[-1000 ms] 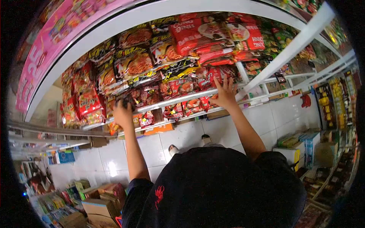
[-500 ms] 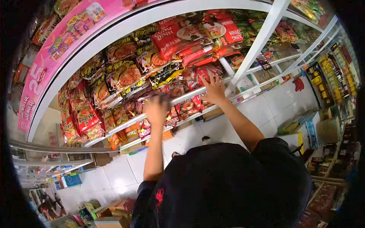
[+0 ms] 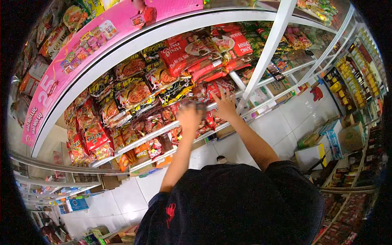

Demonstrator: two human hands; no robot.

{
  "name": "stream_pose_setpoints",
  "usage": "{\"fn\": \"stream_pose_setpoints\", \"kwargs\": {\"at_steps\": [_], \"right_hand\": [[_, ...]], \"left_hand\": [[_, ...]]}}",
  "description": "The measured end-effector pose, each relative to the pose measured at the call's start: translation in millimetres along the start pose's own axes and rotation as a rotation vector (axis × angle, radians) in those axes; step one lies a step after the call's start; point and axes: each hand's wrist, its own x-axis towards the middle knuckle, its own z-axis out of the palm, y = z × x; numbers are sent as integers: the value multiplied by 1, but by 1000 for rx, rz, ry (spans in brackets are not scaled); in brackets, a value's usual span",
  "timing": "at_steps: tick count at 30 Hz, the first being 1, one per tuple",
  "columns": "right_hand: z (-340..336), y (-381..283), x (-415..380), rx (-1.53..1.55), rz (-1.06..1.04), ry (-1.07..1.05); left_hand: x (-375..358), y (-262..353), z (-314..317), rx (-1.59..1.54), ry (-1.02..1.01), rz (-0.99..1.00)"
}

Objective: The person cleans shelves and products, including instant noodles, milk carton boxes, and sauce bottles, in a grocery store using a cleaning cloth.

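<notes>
My left hand (image 3: 190,117), blurred by motion, is over the front edge of the shelf at small red noodle packets (image 3: 155,121); its fingers are smeared. To its right, my right hand (image 3: 224,105) has its fingers spread on a red packet (image 3: 217,87) at the same front row. Behind the hands lie stacked black-and-yellow noodle packs (image 3: 134,90) and large red packs (image 3: 185,53). More red packets (image 3: 94,134) fill the shelf's left end.
A white rail (image 3: 141,132) runs along the shelf's front, and a white upright post (image 3: 267,53) stands right of my right hand. A pink banner (image 3: 61,77) lines the upper shelf. Boxes (image 3: 312,157) stand at the right; a blue box (image 3: 77,205) is lower left.
My left hand has moved right along the shelf's front, closer to my right hand. My right hand stays at nearly the same packets, fingers still spread. The view has shifted slightly.
</notes>
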Motion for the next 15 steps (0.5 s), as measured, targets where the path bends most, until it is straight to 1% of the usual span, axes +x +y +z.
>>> {"fn": "stream_pose_setpoints", "kwargs": {"at_steps": [1,2,3,5,7,8,9,10,11,13,14,15], "right_hand": [[2,0,-1,-6,2,0],[12,4,2,-87,-2,20],[8,4,3,-96,-1,31],[3,2,0,43,-3,-3],[5,4,-1,51,-19,23],[6,4,-1,46,-18,41],[7,4,0,44,-19,56],[6,3,0,53,-25,49],[4,3,0,43,-12,38],[7,2,1,43,-30,10],[8,3,3,59,-21,21],[9,4,3,73,-9,34]], "left_hand": [[-4,19,-4,58,50,138],[-4,18,0,-5,59,137],[-5,16,4,-69,68,138],[-6,-17,-7,-186,111,136],[-15,-65,-37,-52,84,-84],[-22,-103,-43,-101,269,-3],[-29,-147,-41,-28,303,-104],[-37,-169,-55,75,275,-262],[-45,-180,-66,180,245,-426],[-48,-188,-71,186,240,-476],[-46,-179,-67,265,239,-427],[-40,-170,-56,220,393,-230]]}}
